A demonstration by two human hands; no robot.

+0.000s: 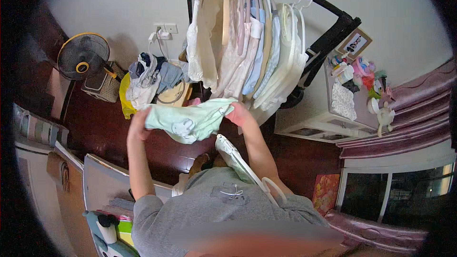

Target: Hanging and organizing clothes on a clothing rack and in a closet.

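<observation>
A pale green garment (194, 119) with a printed animal figure is stretched between my hands in front of me. My left hand (140, 125) grips its left end, and my right hand (240, 113) grips its right end. Beneath my right forearm, a white clothes hanger (250, 173) with a light garment (228, 150) on it leans against my body. Its hook lies near my right elbow. Beyond the green garment, several garments (246, 43) hang on hangers from a black clothes rack (321, 0).
Folded and piled clothes (150, 75) sit at the left beside a yellow bag (126, 96). An electric fan (84, 57) stands farther left. At right, a white cabinet (307, 114) holds toys and small items near pink curtains (410, 114). A bed rail (107, 166) lies close on my left.
</observation>
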